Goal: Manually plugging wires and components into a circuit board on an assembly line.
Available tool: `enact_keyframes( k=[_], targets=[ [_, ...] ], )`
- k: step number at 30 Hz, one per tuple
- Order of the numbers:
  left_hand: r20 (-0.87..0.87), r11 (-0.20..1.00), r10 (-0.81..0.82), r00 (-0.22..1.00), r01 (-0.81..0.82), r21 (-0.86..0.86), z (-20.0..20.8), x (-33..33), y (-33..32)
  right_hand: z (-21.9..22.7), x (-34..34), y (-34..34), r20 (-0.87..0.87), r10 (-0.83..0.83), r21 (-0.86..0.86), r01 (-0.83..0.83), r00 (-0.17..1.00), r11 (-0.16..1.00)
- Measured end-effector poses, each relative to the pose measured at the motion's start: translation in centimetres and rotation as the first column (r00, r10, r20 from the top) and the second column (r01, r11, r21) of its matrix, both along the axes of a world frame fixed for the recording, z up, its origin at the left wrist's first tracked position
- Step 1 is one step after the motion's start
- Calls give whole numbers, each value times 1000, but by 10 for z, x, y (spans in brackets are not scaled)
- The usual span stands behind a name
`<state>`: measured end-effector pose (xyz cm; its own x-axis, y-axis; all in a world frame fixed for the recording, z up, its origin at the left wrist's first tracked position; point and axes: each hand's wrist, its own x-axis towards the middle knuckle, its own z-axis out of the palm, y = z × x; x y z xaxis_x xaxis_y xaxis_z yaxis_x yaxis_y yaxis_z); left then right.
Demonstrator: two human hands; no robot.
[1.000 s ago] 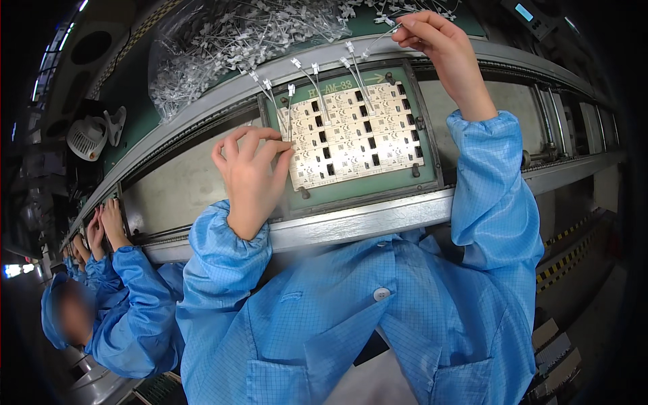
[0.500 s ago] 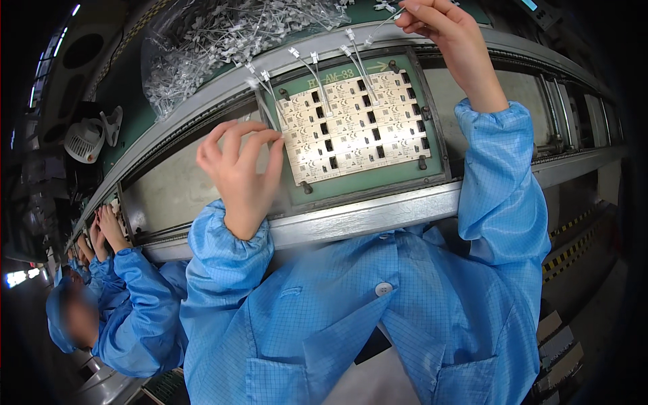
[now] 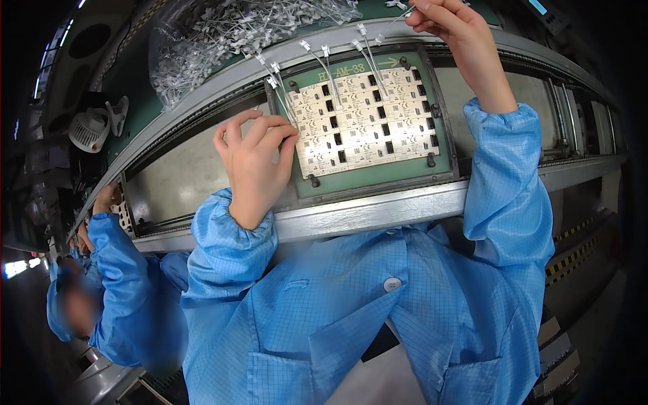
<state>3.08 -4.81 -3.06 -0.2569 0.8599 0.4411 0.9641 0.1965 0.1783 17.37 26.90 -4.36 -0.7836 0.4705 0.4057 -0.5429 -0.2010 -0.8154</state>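
A panel of pale circuit boards with black parts lies in a green fixture. Several white wires with small plugs stick up from it and lean past its far edge. At the panel's left edge, my left hand has thumb and forefinger together where a white wire comes down; the fingertips hide the wire's end. Beyond the far right corner, my right hand is raised, pinching a thin white wire whose plug hangs toward the rail.
A clear bag of white plug wires lies beyond the far metal rail. The near rail crosses in front of me. A small white fan stands at the left. Another person in blue works along the line to the left.
The whole view has shifted, so the panel and both hands appear slightly farther right and higher. Both hands keep their pinches. The other person's hands have moved.
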Motion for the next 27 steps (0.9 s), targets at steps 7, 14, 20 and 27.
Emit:
enact_keyframes(
  k=[7, 14, 20, 27],
  targets=[
    [-70, 1000, 17, 997, -17, -1, -1, 2, -2, 30, 12, -20, 332, -292, 146, 257, 897, 955],
    [-125, 991, -34, 992, 17, -134, 13, 16, -10, 15, 16, 1, 325, -339, 320, 235, 883, 918],
    [-57, 981, -153, 987, 145, -127, 35, -12, 28, 25, 22, -6, 262, -389, 321, 300, 883, 898],
    [-116, 995, -102, 988, 103, -1, 33, -48, 187, 15, 9, -23, 239, -366, 232, 313, 900, 921]
  ],
)
